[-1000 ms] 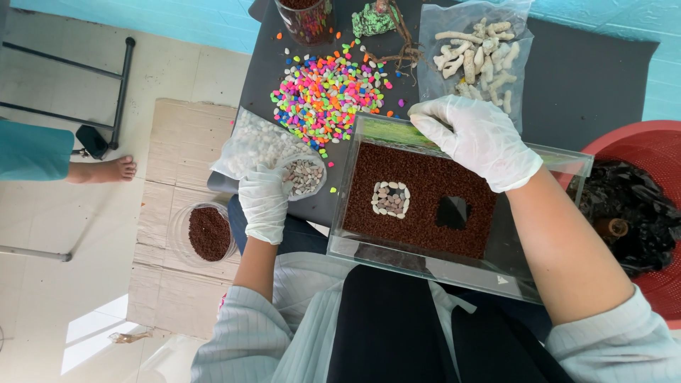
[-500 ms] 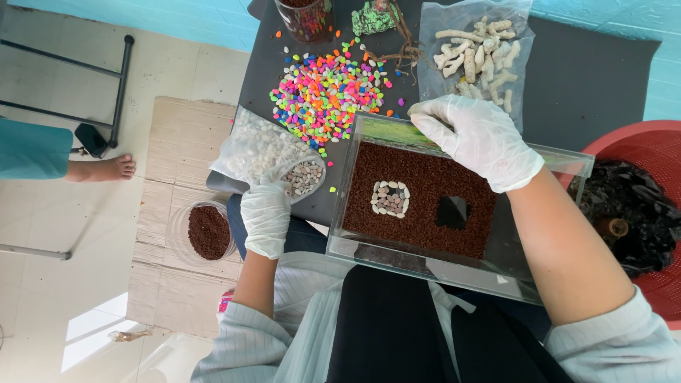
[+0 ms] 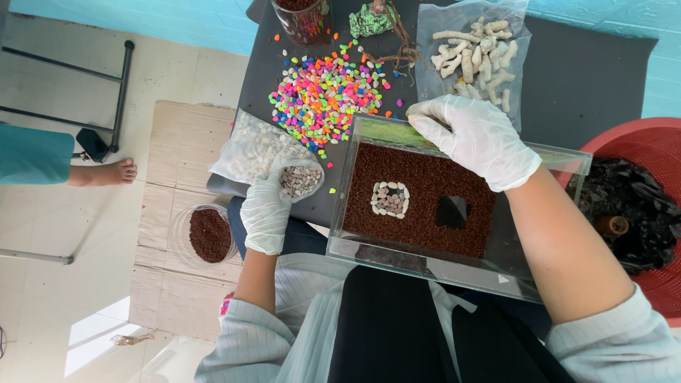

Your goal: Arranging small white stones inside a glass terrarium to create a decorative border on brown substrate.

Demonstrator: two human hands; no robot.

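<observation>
Your left hand [image 3: 266, 213] grips the mouth of the clear bag of pale pebbles [image 3: 264, 152] at the dark table's [image 3: 589, 78] near left edge; keep it pinched upright so nothing spills. Beyond, the glass tank [image 3: 454, 206] of brown gravel holds a small pebble square [image 3: 389, 198]. Your right hand [image 3: 474, 138] rests curled on its far rim, seemingly empty.

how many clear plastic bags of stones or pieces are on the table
2. One bag of white pebbles lies at the table's left edge, by the left hand. One bag of pale coral-like pieces sits at the top, beyond the right hand. Others may be hidden.
</observation>
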